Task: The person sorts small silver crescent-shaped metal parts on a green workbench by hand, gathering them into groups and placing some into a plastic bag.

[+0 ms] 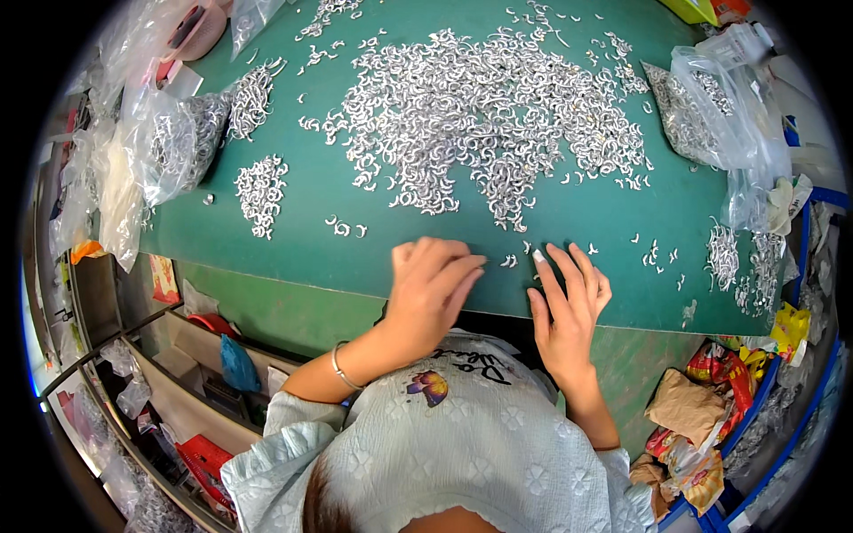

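A large heap of small curved silvery-white metal pieces (498,115) lies spread over the green table top (329,258). My left hand (431,289) is at the near edge, its fingers bent and drawn together toward the right; whatever is between the fingertips is too small to make out. To its right, my right hand (570,302) rests with fingers stretched and apart, its fingertips beside a few loose pieces (509,261). A small pile of the same pieces (260,195) sits to the left, and a few more (342,226) lie between that pile and my left hand.
Clear plastic bags filled with pieces stand at the left (187,133) and right (684,115). Smaller piles (724,258) lie at the right edge. A pink basket (197,31) is at the far left. Below the table are a drawer unit (178,364) and crumpled packaging (693,409).
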`<state>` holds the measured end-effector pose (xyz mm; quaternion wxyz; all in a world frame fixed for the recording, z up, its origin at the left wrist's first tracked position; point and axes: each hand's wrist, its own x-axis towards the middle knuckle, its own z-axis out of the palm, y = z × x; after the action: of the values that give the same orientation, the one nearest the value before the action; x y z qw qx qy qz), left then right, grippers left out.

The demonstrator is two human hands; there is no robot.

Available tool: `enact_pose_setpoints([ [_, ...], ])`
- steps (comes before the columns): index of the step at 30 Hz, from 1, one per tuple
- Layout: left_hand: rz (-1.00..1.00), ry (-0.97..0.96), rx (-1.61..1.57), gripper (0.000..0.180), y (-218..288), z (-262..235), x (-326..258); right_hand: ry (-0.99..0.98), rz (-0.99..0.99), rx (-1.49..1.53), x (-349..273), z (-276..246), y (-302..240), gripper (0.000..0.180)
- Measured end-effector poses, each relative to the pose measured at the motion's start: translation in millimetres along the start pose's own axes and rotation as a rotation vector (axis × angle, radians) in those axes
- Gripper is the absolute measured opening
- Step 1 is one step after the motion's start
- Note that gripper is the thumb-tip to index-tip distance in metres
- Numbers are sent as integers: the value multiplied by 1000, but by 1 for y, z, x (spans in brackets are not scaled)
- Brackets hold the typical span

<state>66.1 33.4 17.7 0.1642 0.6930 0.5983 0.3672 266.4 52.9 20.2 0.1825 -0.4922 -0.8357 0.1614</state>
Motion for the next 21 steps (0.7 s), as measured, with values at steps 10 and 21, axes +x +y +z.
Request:
enact_pose_setpoints([
  [10,-289,260,389,27,-39,-38,-13,-237,-60,21,-9,6,-15,69],
  [21,5,-24,-53,35,7,7,-26,-388,-100,-98,-28,-3,-12,78],
])
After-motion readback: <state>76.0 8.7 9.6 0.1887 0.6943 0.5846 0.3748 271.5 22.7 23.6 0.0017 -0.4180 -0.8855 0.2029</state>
